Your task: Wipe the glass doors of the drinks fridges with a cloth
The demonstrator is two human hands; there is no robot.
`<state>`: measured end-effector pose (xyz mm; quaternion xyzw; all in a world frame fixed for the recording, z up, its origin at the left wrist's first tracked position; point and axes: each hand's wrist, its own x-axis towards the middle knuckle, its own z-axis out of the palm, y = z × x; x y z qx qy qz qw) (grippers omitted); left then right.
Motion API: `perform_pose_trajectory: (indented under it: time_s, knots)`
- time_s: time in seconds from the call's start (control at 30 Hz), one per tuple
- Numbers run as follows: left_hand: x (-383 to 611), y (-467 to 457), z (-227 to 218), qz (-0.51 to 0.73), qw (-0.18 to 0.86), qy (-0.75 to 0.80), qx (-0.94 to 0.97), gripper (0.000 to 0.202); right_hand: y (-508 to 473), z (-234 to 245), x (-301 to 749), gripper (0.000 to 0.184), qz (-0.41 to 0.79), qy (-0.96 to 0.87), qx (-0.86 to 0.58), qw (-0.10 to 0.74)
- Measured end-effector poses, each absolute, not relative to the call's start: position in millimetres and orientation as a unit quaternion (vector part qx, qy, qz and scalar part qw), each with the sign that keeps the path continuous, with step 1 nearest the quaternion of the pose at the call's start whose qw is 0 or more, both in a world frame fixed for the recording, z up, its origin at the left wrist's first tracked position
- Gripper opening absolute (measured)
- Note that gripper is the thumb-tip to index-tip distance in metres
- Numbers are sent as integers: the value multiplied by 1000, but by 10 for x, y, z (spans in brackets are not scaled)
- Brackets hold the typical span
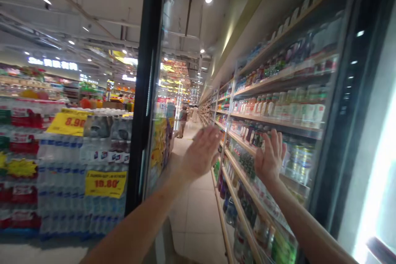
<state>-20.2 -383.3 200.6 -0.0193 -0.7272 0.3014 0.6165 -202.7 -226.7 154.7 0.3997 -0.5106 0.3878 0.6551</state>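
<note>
Both my arms reach forward into an open cooler in a supermarket. My left hand point(201, 152) is held up in mid-air with its fingers stretched out, holding nothing, just right of the swung-out glass door point(151, 90). My right hand point(270, 156) is raised too, fingers spread, empty, in front of the cooler shelves point(272, 121) stocked with bottles and cans. Neither hand touches a product. The picture is smeared by motion.
Stacks of shrink-wrapped water bottles point(71, 173) with yellow price signs point(69, 121) stand on the left. A tiled aisle point(194, 206) runs ahead along the coolers, with people point(183, 120) far down it. A second cooler door frame point(349, 103) stands at right.
</note>
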Motion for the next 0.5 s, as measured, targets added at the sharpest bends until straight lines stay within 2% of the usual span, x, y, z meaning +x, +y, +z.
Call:
perform_pose_trajectory:
  time_s: [0.07,0.17,0.23,0.33,0.4,0.5]
  knots:
    - [-336,-3764,1843,303,581,-754,-46,56,-2445,1491,-1696,59,380,-464,512,615]
    - [-346,-3777,1805,271,583,-766,10,53,-2823,1420,-1166,62,372,-420,628,540]
    - [-134,-3877,1843,261,570,-777,56,58,-3053,1401,-950,60,375,-445,618,529]
    - [492,-4087,1695,240,539,-803,76,81,-3216,1403,-916,49,315,-491,597,551]
    - [1004,-4277,1352,212,533,-814,92,85,-3185,1414,-1007,41,271,-509,593,562]
    - [1651,-4733,497,132,583,-757,263,64,-3102,1409,-1109,27,277,-534,589,540]
